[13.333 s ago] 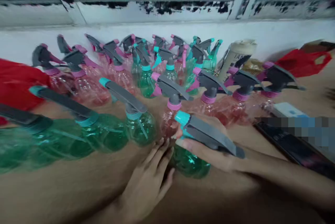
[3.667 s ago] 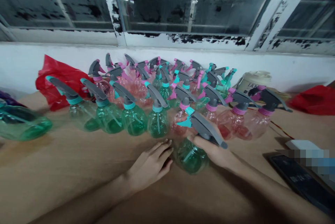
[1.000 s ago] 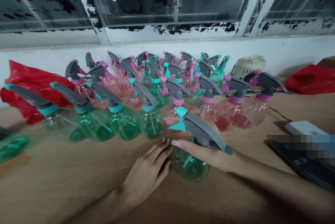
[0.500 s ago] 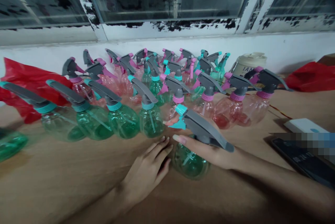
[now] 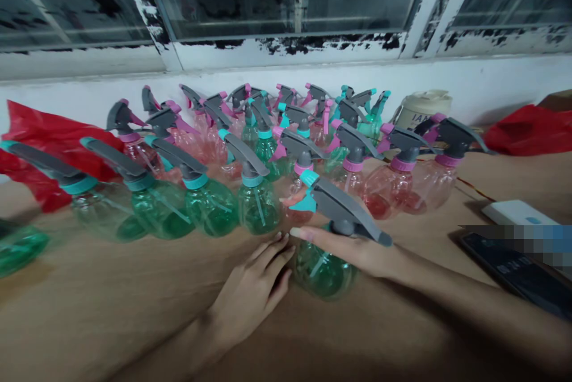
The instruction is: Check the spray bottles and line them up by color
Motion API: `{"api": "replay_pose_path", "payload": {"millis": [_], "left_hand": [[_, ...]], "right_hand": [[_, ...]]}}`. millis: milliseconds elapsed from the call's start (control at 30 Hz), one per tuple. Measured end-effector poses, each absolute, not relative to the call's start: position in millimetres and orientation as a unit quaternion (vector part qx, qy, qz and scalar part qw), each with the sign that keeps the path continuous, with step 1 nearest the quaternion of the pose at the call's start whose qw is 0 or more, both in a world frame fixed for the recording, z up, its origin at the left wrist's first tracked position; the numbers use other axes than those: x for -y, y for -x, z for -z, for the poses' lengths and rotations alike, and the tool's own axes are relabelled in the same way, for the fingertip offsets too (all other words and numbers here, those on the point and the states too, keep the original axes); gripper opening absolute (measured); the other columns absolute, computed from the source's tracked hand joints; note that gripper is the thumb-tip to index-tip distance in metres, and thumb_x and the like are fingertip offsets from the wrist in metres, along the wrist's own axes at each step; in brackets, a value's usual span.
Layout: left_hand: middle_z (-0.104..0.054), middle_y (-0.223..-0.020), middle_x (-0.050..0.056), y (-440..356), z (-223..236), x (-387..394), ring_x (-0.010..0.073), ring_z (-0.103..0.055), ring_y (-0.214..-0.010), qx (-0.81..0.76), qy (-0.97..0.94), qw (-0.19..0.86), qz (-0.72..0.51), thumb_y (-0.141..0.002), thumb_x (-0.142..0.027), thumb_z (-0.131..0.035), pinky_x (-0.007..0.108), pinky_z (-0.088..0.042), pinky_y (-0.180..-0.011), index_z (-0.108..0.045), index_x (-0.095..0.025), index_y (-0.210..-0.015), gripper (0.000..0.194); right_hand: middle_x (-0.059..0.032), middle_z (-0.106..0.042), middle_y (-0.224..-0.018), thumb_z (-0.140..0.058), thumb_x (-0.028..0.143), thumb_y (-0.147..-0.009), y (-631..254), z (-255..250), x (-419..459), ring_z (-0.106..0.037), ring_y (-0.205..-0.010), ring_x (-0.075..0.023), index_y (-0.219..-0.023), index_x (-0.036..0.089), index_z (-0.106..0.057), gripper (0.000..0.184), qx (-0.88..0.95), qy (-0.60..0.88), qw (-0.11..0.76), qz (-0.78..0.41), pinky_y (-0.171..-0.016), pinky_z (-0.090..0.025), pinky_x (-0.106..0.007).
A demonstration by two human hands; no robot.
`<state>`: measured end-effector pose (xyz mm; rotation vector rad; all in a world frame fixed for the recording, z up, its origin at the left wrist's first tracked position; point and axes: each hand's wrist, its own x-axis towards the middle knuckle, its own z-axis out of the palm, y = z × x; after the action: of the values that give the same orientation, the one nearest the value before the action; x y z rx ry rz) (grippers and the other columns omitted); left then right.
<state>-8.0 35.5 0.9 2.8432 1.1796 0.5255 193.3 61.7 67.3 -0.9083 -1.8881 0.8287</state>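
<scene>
A green spray bottle with a grey and turquoise trigger head stands in front of me. My right hand is wrapped round its neck below the head, the thumb on the near side and a fingertip showing beyond the turquoise trigger; the other fingers are mostly hidden. My left hand lies on the table just left of the bottle's base, palm down with fingers stretched out; whether the fingertips touch the bottle is unclear. Beyond the hands, a row holds green spray bottles on the left and pink spray bottles on the right.
More pink and turquoise spray bottles crowd behind, near the white wall. Red plastic bags lie at both sides. A pale tub stands at the back right. A phone and a white box lie at the right.
The view has shifted over the longer span. Since half a second ago, the held spray bottle's head and my right hand have moved slightly up in view; my left hand stays put.
</scene>
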Motion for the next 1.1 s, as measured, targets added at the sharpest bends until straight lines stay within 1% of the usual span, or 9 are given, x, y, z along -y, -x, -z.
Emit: {"api": "replay_pose_path", "payload": {"millis": [100,233,400,500,633,767,933,1033,1100], "left_hand": [[-0.056,-0.130,0.013,7.5,-0.7,-35.8,0.0254,-0.050,-0.122,-0.379,-0.911,0.015,-0.164,-0.091,-0.014,-0.046,0.044,-0.046,-0.099,-0.053,-0.012,-0.124,0.034],[-0.057,-0.129,0.013,7.6,0.2,-36.5,0.0259,-0.051,-0.121,-0.376,-0.910,0.015,-0.176,-0.091,-0.014,-0.046,0.044,-0.047,-0.097,-0.053,-0.012,-0.124,0.033],[-0.058,-0.127,0.013,8.0,0.1,-36.3,0.0267,-0.052,-0.120,-0.373,-0.910,0.014,-0.181,-0.091,-0.014,-0.044,0.045,-0.048,-0.096,-0.053,-0.012,-0.124,0.034],[-0.057,-0.127,0.012,8.3,-0.8,-35.7,0.0260,-0.052,-0.121,-0.372,-0.911,0.011,-0.177,-0.092,-0.014,-0.044,0.044,-0.047,-0.097,-0.054,-0.012,-0.124,0.034],[-0.056,-0.129,0.013,8.5,-0.5,-36.1,0.0259,-0.051,-0.121,-0.374,-0.913,0.004,-0.162,-0.091,-0.013,-0.046,0.043,-0.047,-0.098,-0.055,-0.012,-0.123,0.033],[-0.056,-0.130,0.013,9.0,1.2,-37.0,0.0260,-0.051,-0.121,-0.369,-0.916,-0.001,-0.161,-0.091,-0.013,-0.047,0.044,-0.046,-0.099,-0.055,-0.012,-0.124,0.034],[-0.056,-0.130,0.013,9.5,0.7,-36.8,0.0257,-0.051,-0.122,-0.361,-0.918,-0.008,-0.162,-0.091,-0.013,-0.046,0.043,-0.046,-0.099,-0.056,-0.011,-0.124,0.034],[-0.056,-0.130,0.013,9.1,0.0,-36.9,0.0252,-0.051,-0.122,-0.362,-0.917,-0.004,-0.165,-0.092,-0.014,-0.046,0.042,-0.047,-0.098,-0.056,-0.012,-0.124,0.034],[-0.056,-0.130,0.013,8.8,0.2,-37.2,0.0249,-0.051,-0.122,-0.363,-0.917,-0.003,-0.165,-0.092,-0.014,-0.045,0.042,-0.046,-0.099,-0.056,-0.012,-0.124,0.034]], "right_hand": [[-0.0014,-0.067,-0.081,-0.064,0.043,-0.078,-193.5,-65.8,-61.2,-0.058,-0.058,-0.0131,-0.113,0.023,-0.061,0.040,0.750,0.356,0.436,-0.347,-0.053,-0.050,-0.027],[-0.0006,-0.066,-0.078,-0.063,0.040,-0.080,-193.2,-66.5,-59.8,-0.055,-0.053,-0.0111,-0.119,0.023,-0.059,0.043,0.749,0.351,0.430,-0.362,-0.049,-0.047,-0.025],[-0.0011,-0.065,-0.077,-0.063,0.037,-0.079,-193.7,-68.6,-60.1,-0.057,-0.057,-0.0136,-0.123,0.022,-0.058,0.046,0.756,0.347,0.420,-0.363,-0.053,-0.049,-0.028],[-0.0004,-0.065,-0.074,-0.061,0.035,-0.080,-194.5,-67.8,-60.7,-0.058,-0.058,-0.0142,-0.122,0.022,-0.057,0.044,0.758,0.340,0.419,-0.366,-0.055,-0.049,-0.027],[0.0023,-0.061,-0.064,-0.055,0.033,-0.085,-195.8,-67.0,-60.6,-0.056,-0.054,-0.0139,-0.122,0.023,-0.056,0.038,0.759,0.333,0.406,-0.383,-0.054,-0.048,-0.027],[0.0032,-0.058,-0.061,-0.055,0.031,-0.085,-196.1,-68.3,-60.0,-0.054,-0.052,-0.0144,-0.122,0.024,-0.055,0.037,0.756,0.330,0.401,-0.397,-0.052,-0.047,-0.028],[0.0024,-0.059,-0.064,-0.055,0.024,-0.084,-196.6,-69.8,-61.8,-0.056,-0.057,-0.0150,-0.116,0.023,-0.058,0.032,0.758,0.329,0.398,-0.398,-0.055,-0.048,-0.029],[0.0024,-0.060,-0.067,-0.055,0.022,-0.083,-196.5,-70.8,-62.6,-0.056,-0.058,-0.0144,-0.107,0.023,-0.060,0.025,0.760,0.326,0.400,-0.394,-0.056,-0.048,-0.029],[0.0017,-0.061,-0.073,-0.056,0.022,-0.083,-196.3,-71.9,-61.9,-0.057,-0.062,-0.0137,-0.099,0.023,-0.061,0.017,0.757,0.323,0.417,-0.386,-0.060,-0.049,-0.028]]}}
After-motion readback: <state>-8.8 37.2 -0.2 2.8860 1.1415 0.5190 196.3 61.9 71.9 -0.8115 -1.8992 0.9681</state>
